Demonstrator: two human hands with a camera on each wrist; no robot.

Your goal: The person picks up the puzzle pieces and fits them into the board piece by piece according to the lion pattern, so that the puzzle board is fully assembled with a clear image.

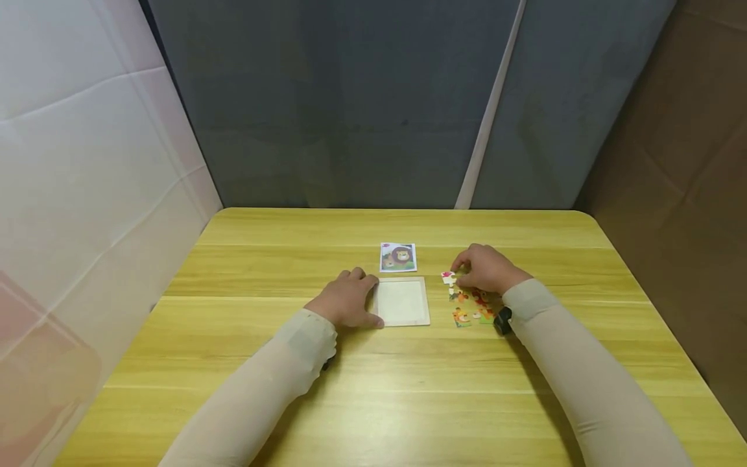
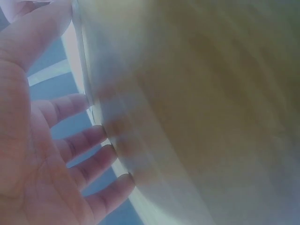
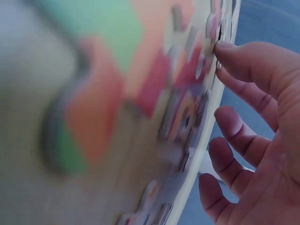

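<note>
On the tabletop (image 1: 233,363): 
left hand (image 1: 345,301): grip flat, relaxed, against tray (image 1: 403,301)
right hand (image 1: 487,269): grip pinching a puzzle piece (image 1: 448,277)
behind: lion card (image 1: 398,257)
room: bare wood up front

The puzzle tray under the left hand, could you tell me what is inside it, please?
The puzzle tray shows only a bare pale base with no pieces. The left hand covers its left edge, so that strip is hidden. Loose pieces lie right of it.

I sit at a yellow wooden table (image 1: 233,363). A small picture card (image 1: 398,257) with a lion on it lies flat near the middle (it sits a bit farther from me). Behind the table hangs a grey cloth (image 1: 350,104). A white sheet (image 1: 76,162) is on my left, a brown wall (image 1: 688,162) on my right.
</note>
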